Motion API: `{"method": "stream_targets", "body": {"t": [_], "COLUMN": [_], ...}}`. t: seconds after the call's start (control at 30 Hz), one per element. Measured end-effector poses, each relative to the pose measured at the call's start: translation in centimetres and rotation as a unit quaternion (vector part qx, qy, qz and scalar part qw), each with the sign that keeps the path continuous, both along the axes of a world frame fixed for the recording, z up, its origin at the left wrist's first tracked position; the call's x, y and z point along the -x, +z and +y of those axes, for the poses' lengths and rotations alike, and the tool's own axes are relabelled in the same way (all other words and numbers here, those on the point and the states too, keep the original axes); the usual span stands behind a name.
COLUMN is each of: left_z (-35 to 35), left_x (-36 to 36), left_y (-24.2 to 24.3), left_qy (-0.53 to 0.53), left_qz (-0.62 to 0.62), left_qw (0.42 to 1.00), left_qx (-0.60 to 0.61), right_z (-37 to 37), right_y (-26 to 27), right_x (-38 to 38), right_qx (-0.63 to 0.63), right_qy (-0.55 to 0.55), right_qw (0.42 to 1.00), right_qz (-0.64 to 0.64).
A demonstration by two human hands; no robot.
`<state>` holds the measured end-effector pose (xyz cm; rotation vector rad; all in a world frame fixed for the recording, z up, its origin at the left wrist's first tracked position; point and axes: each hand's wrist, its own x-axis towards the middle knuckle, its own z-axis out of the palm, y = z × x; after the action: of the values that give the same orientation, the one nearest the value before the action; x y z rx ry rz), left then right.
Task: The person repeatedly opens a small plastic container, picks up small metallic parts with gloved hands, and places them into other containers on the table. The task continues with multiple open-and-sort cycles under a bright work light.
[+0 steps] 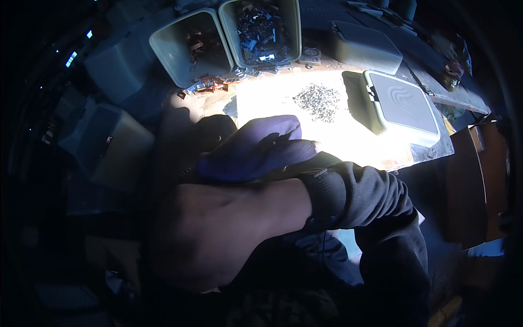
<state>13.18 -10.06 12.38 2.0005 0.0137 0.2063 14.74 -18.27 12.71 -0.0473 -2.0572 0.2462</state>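
My left hand [255, 149], in a purple-blue glove, reaches over the near side of the lit worktop with its fingers towards the right. A bare fingertip shows at the glove's end. Whether it holds anything is hidden by shadow. My right hand [208, 229], bare, crosses in front of it from a dark ribbed cuff and points left. Its fingers are blurred and lost in the dark. Beyond the glove, a pile of small metal parts [318, 102] lies on the brightly lit worktop [265, 98].
Behind stand a plastic bin [161, 45] and another bin [297, 36] of small metal pieces, with loose pieces [204, 86] in front. A lidded plastic box [408, 106] and a second box [367, 45] sit at right. A cardboard box [466, 188] is beside the table.
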Motion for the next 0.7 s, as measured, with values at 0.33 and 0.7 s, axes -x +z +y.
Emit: {"method": "stream_targets", "body": {"t": [0.33,0.7], "left_z": [-0.4,-1.1], "left_x": [-1.2,-0.5], "left_y": [0.2,-0.9], "left_qy": [-0.176,0.137], "left_qz": [-0.23,0.058], "left_qw": [0.908,0.982], "left_qx": [-0.302,0.116], "right_z": [-1.4,-2.7], "right_y": [-1.7,-3.0], "right_x": [1.3,2.2], "right_qx": [0.025,-0.324], "right_qy": [-0.005,-0.147], "right_qw": [0.983,0.923], "right_qz": [-0.182,-0.146]}}
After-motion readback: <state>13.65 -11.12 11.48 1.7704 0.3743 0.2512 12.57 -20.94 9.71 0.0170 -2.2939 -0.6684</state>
